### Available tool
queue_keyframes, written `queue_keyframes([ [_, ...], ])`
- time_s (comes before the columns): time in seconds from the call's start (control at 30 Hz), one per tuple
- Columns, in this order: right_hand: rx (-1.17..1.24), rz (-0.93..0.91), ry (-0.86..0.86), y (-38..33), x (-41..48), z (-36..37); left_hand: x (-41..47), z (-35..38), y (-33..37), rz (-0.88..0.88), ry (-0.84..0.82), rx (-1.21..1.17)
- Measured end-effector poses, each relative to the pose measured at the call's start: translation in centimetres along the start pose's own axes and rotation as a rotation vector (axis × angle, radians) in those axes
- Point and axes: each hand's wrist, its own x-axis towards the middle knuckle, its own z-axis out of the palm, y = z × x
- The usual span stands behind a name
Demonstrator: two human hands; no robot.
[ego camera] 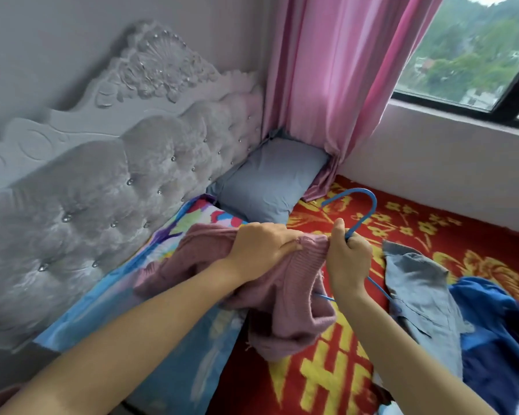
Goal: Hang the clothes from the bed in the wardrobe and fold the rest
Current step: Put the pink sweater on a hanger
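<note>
**Threading a hanger into pink knit, just short of the grey pillow**

Working the pink sweater [282, 283] onto the blue hanger [372, 205], with both lifted just on the near side of the grey pillow [267, 181], above the red bedspread [432, 235]. Clamping the ribbed opening with the left hand [261, 250], fingers curled over bunched knit. Closing the right hand [346, 259] round the hanger's stem just under the hook, thumb raised, with the hook turned toward the pillow. Holding the two hands close together, nearly touching at the ribbing. Noting one thin hanger arm poking out below the right wrist; not able to tell whether the other arm is inside the knit yet.

Handling, as a judgement: dealing with soft, limp, stretchy knit, light to middling in weight, sagging wherever unsupported and likely snagging on a thin wire end. Taking hold best at the ribbed edge, the firmest part, and spreading it open rather than tugging at one spot. Treating the hanger as thin, stiff and light, probably slightly springy; gripping at the stem for control.

Leaving for later the grey garment [417, 283] and the blue garment [492, 324], both crumpled farther from the pillow than the sweater.
</note>
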Motion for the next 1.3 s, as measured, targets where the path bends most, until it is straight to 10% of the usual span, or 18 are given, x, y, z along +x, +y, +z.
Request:
queue_keyframes([
  [0.2, 0.226, 0.05, -0.188, -1.6, 0.6, -1.4, 1.0, 0.2, -1.7, -0.139, -0.289, 0.035],
  [0.53, 0.142, -0.145, 0.013, -0.3, 1.2, -8.3, 4.3, -6.6, -4.9, -0.427, 0.151, -0.092],
  [0.9, -0.52, -0.717, -0.458, 0.8, -0.2, -4.5, 5.1, -9.1, -3.9, -0.39, 0.325, -0.275],
  [1.07, -0.509, -1.176, -0.239, -0.1, 1.5, -8.4, 2.8, -11.0, -6.4, -0.28, 0.4, -0.012],
  [1.3, -0.404, -1.311, -0.224, -6.9, 3.7, -13.3, 0.7, -14.6, -10.0, 0.073, 0.399, 0.356],
])
